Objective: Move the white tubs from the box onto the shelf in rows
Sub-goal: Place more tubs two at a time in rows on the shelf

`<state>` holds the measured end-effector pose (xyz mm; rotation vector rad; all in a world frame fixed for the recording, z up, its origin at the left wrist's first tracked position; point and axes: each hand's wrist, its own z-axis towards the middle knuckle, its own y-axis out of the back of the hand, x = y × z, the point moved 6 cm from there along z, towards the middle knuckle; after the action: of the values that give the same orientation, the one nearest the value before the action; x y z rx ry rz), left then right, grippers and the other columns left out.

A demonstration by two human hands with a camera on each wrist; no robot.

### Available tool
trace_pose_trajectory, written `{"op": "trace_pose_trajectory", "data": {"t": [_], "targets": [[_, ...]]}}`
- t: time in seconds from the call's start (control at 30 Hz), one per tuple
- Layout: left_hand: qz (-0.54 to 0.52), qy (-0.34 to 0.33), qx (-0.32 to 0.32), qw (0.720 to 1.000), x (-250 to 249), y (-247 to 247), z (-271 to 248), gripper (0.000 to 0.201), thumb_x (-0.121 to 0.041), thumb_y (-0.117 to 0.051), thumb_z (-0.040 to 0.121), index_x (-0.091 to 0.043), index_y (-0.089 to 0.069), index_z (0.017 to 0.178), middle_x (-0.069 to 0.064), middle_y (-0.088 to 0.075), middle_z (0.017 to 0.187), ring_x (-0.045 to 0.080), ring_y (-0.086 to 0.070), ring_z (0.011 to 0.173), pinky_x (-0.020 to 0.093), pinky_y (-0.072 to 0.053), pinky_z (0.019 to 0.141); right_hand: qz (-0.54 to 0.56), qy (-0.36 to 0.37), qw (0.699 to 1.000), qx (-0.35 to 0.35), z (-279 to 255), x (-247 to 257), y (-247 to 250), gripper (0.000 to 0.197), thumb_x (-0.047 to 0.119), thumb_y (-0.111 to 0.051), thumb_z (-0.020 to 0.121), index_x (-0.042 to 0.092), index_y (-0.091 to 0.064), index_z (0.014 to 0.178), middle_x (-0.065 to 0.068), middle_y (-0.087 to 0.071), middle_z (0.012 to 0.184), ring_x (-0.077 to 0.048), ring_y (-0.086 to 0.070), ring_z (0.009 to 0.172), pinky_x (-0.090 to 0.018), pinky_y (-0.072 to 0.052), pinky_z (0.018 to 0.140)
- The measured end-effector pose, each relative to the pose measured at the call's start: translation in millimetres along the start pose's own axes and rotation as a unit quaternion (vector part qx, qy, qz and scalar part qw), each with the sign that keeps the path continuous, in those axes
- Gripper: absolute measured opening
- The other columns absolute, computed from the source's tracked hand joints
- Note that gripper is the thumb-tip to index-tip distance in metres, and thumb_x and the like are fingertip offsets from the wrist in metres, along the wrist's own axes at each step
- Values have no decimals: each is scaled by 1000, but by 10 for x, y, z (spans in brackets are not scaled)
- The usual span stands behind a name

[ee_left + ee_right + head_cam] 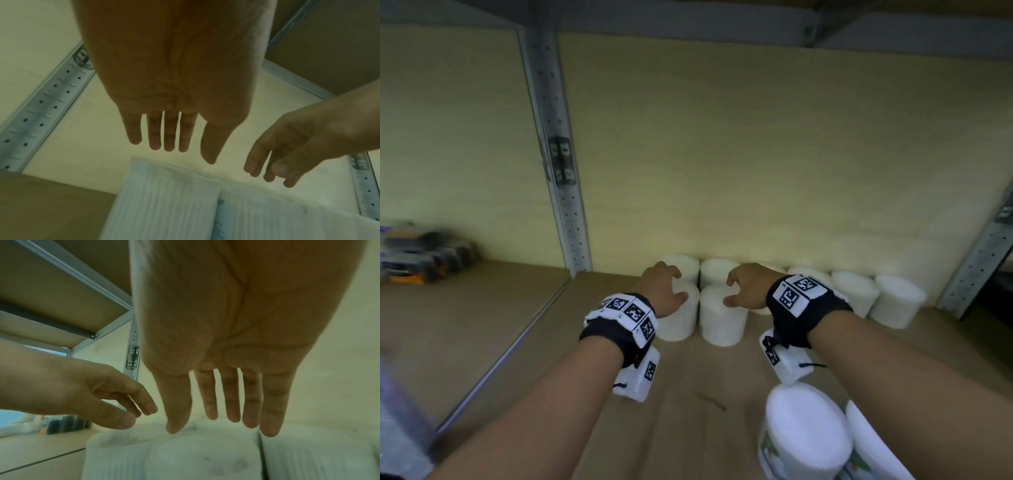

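Both hands above white tubs on the shelf (688, 377)

Left hand (664, 291) and right hand (748, 286) hover with fingers spread wide, holding nothing, over two front tubs (720, 320); behind these, a back row of tubs (854, 291) lines the wall.

Dim greenish light, soft blur, edges warped

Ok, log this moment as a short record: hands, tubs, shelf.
left hand: open, over the front-left tub, holding nothing
right hand: open, over the front-right tub, holding nothing
back row: tubs lined against the wall
front row: two tubs standing side by side
shelf: brown board
nearest tubs: lower right, not yet placed
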<state>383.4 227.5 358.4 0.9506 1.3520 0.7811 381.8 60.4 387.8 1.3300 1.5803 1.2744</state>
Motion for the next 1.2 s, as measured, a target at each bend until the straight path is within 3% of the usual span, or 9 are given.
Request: {"op": "trace_pose_trajectory", "data": {"t": [0.17, 0.37, 0.57, 0.77, 0.87, 1.0, 1.03, 1.1, 1.2], "targets": [[20, -2, 14, 1000, 36, -166, 120, 52, -38, -56, 91, -18, -44, 138, 8, -38, 142, 25, -37, 132, 35, -34, 109, -48, -18, 998, 34, 164, 20, -99, 71, 48, -57, 89, 5, -38, 142, -11, -44, 144, -26, -47, 129, -34, -41, 106], [31, -19, -21, 999, 55, -174, 115, 47, -37, -55, 90, -18, -48, 133, 6, -43, 136, 24, -39, 128, 34, -35, 106, -58, -13, 998, 14, 209, 53, -102, 63, 45, -62, 87, 2, -49, 132, -14, -53, 133, -27, -55, 119, -34, -47, 98], [40, -18, -25, 999, 38, -175, 113, 46, -36, -55, 90, -19, -48, 133, 6, -44, 135, 25, -40, 127, 34, -36, 105, -66, -12, 998, 2, 212, 98, -107, 61, 40, -63, 87, 2, -47, 133, -14, -50, 135, -27, -54, 120, -34, -47, 99], [26, -15, -29, 999, 55, -181, 113, 45, -35, -57, 89, -18, -51, 131, 6, -46, 132, 26, -40, 125, 37, -37, 105, -54, 15, 998, 18, 189, 89, -115, 56, 11, -63, 87, 11, -43, 139, -8, -43, 143, -24, -47, 127, -28, -42, 98], [27, -18, -28, 999, 52, -179, 116, 46, -35, -57, 89, -18, -50, 131, 7, -46, 132, 26, -40, 126, 36, -36, 106, -22, 30, 999, 26, 151, 83, -101, 59, -3, -55, 86, 18, -44, 140, -7, -42, 144, -24, -49, 125, -25, -42, 85], [21, -16, -23, 999, 65, -188, 116, 46, -35, -57, 89, -18, -50, 132, 7, -44, 134, 26, -38, 127, 36, -36, 106, 6, 49, 998, 28, 161, 98, -100, 57, -5, -49, 85, 21, -50, 136, -7, -42, 144, -24, -53, 113, -16, -41, 66], [20, -15, -24, 999, 65, -187, 115, 46, -35, -57, 89, -18, -50, 132, 6, -44, 134, 26, -38, 128, 36, -36, 106, 16, 49, 998, 21, 172, 96, -96, 55, -3, -49, 86, 20, -50, 135, -8, -43, 142, -23, -53, 110, -17, -42, 68], [21, -16, -25, 999, 60, -178, 109, 46, -35, -57, 90, -18, -50, 132, 6, -44, 134, 26, -38, 128, 36, -36, 106, 31, 33, 999, -3, 189, 86, -77, 49, 5, -53, 86, 17, -50, 134, -9, -44, 140, -25, -51, 118, -24, -45, 84], [23, -18, -24, 999, 53, -169, 103, 46, -35, -56, 90, -18, -49, 133, 6, -44, 134, 26, -38, 128, 35, -36, 105, -5, -5, 1000, -16, 217, 52, -97, 54, 35, -59, 89, 11, -47, 136, -10, -45, 139, -27, -49, 123, -32, -44, 99]]}}
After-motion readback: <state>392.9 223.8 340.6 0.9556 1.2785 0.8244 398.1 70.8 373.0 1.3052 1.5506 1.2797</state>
